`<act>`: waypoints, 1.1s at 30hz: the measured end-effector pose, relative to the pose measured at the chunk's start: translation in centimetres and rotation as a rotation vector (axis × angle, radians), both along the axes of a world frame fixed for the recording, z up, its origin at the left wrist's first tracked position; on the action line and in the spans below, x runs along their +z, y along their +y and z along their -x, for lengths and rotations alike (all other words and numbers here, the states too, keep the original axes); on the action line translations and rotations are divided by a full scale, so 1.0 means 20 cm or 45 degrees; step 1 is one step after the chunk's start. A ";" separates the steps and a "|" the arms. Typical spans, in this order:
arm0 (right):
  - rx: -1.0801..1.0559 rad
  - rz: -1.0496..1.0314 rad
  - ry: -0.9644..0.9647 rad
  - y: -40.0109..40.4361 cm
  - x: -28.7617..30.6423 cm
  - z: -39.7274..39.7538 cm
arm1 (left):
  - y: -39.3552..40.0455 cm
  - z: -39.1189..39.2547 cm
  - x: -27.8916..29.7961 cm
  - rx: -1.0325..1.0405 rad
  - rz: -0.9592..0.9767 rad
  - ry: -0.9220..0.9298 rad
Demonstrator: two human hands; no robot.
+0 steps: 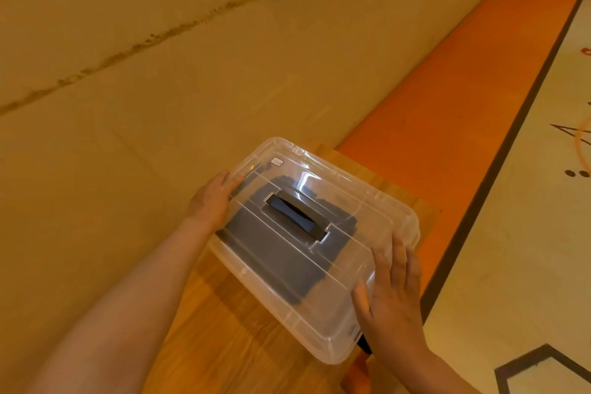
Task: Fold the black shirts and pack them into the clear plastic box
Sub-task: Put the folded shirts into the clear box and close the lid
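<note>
Count from my feed: one clear plastic box (335, 307), one lid (358, 201) seated on it, one black handle (295, 213) set in the lid's middle, two hands. Box sits on a wooden table (230, 345), tilted diagonal in view.

Left hand (212, 198): fingers fairly straight, laid flat against the lid's far-left edge. Right hand (391, 294): fingers extended and spread, pressing down on the lid's near-right corner, thumb on the lid too. Neither hand curls round anything.

Contents: black shirts (281, 253), folded, visible as a dark stack through the clear lid. I cannot count them.

Behind: tan wall (160, 57), orange floor strip (447, 105).
</note>
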State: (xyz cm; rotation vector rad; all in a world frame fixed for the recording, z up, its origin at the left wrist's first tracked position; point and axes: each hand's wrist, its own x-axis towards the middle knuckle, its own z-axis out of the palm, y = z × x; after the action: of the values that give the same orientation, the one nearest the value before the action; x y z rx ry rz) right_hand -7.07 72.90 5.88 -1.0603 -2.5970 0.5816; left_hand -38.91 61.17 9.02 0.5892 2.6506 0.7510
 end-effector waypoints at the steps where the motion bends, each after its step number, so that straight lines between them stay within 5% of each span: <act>1: 0.005 -0.011 -0.004 0.00 0.00 0.00 | 0.00 0.00 0.00 0.021 0.014 0.002; 15: 0.163 0.152 -0.018 0.09 0.00 0.00 | -0.06 -0.05 -0.04 -0.106 0.186 0.271; 20: 0.354 0.224 -0.037 0.25 0.02 0.04 | -0.20 -0.09 -0.12 0.084 0.127 0.208; 33: 0.981 0.202 -0.181 0.65 0.10 0.52 | -0.46 -0.44 -0.13 0.059 0.294 0.465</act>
State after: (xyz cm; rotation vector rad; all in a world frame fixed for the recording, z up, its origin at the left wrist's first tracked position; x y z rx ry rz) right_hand -17.45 85.93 7.89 -0.0819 -3.0882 0.9052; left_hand -30.06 52.01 6.45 0.6549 3.0361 0.3652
